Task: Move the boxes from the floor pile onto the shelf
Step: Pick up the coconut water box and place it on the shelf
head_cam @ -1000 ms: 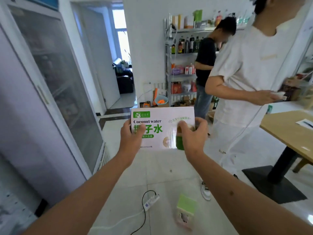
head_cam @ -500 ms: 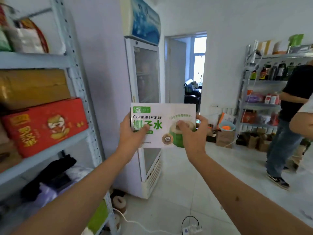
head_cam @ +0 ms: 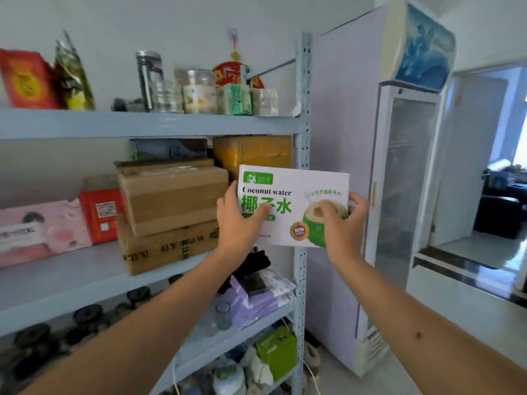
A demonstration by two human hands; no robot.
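Observation:
I hold a white coconut water box (head_cam: 299, 182) with green lettering up at chest height, its printed face toward me. My left hand (head_cam: 238, 220) grips its left side, thumb across the front. My right hand (head_cam: 343, 220) grips its lower right corner, thumb over the green coconut picture. The box hangs in front of the right post of the grey metal shelf (head_cam: 148, 124), level with the middle tier. That tier carries stacked brown cartons (head_cam: 171, 195), a yellow-brown carton (head_cam: 253, 152), a red box (head_cam: 101, 215) and a pink pack (head_cam: 40, 229). The floor pile is out of view.
The top tier holds jars (head_cam: 199, 91), a steel flask (head_cam: 149, 79) and packets. Lower tiers hold purple packs (head_cam: 256, 295) and a green box (head_cam: 278, 352). A tall glass-door fridge (head_cam: 405, 195) stands right of the shelf. A doorway (head_cam: 490, 166) opens at the far right.
My view has swung left from the room and the fridge to the shelf. Both hands have kept hold of the box, which now sits before the shelf's right post.

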